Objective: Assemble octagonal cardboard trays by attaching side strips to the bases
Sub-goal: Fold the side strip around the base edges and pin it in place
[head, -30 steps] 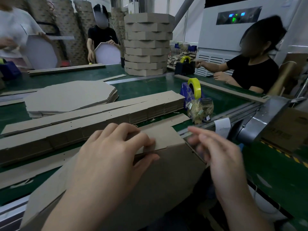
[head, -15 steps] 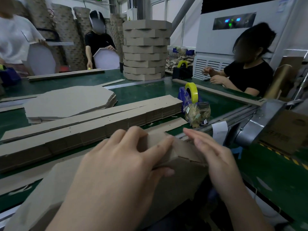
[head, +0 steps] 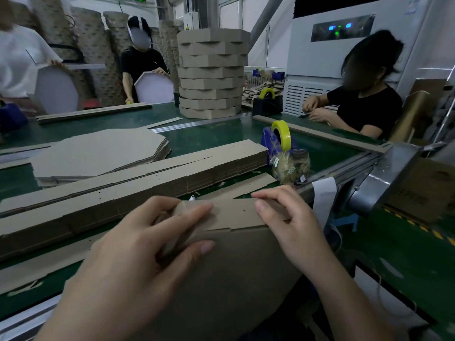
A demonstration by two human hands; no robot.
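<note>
Your left hand [head: 147, 242] grips the side strip [head: 234, 214] where it folds along the top edge of the cardboard base [head: 234, 279], thumb on the near face, fingers over the top. Your right hand [head: 290, 225] pinches the same strip further right. The base slopes down toward you from the green table [head: 216, 134]. Behind lie a stack of strips [head: 138, 185] and a pile of flat bases [head: 98, 151]. A tape dispenser [head: 278, 139] stands to the right, and a tower of finished trays [head: 211, 75] far back.

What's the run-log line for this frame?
left hand: grips side strip | right hand: pinches side strip | base: along strip's lower edge | tape dispenser: untouched | stage: attaching strip
</note>
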